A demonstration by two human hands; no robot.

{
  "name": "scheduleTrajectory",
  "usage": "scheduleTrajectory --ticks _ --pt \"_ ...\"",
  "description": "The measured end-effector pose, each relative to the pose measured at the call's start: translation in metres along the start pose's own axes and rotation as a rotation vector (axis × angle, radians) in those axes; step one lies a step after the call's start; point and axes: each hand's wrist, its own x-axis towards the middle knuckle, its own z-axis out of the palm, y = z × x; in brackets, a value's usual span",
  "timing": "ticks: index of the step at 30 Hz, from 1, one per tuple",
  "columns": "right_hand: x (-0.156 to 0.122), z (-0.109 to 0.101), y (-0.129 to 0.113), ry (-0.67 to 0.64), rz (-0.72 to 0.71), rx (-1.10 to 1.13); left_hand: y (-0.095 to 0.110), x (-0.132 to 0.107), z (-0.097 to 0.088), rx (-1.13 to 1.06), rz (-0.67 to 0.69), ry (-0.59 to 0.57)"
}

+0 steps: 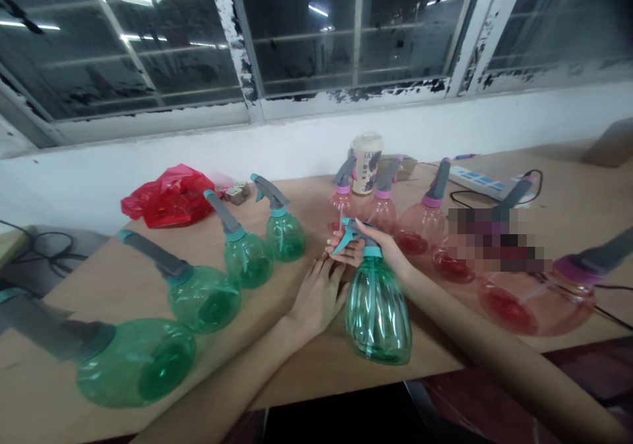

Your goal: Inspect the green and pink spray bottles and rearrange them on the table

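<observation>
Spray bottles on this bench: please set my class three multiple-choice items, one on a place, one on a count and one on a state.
1. Where does the red plastic bag lie?
A. On the floor
B. At the back of the bench, behind the row of green spray bottles
C. To the right of the pink bottles

2. How many green spray bottles are in view?
A. Three
B. Five
C. Seven

3. What is the right hand doing?
A. Holding a green spray bottle by its spray head
B. Resting empty on the bench
C. Lifting a paper cup

Answers:
1. B, the bag lies by the wall behind that row.
2. B, four lie in the row and one is held.
3. A, the fingers wrap the spray head.
</observation>
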Motion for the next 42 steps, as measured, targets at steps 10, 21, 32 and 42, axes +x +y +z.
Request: scheduleTrajectory --ticks 10,21,32,42 --pt "-0.005 0.002 0.000 0.154 -0.076 -0.034 -0.002 0.000 0.005 0.051 -0.014 -0.043" --pt "0.004 -0.009 -0.006 0.166 -0.031 0.019 -0.002 0.001 0.001 0.098 -0.025 -0.130" --pt "0.000 -0.003 -0.004 0.069 -0.024 -0.048 0.000 0.000 0.001 0.021 0.002 -0.032" --pt "-0.004 -0.001 -0.003 0.081 -0.050 -0.083 0.000 -0.002 0.001 0.032 -0.001 -0.025"
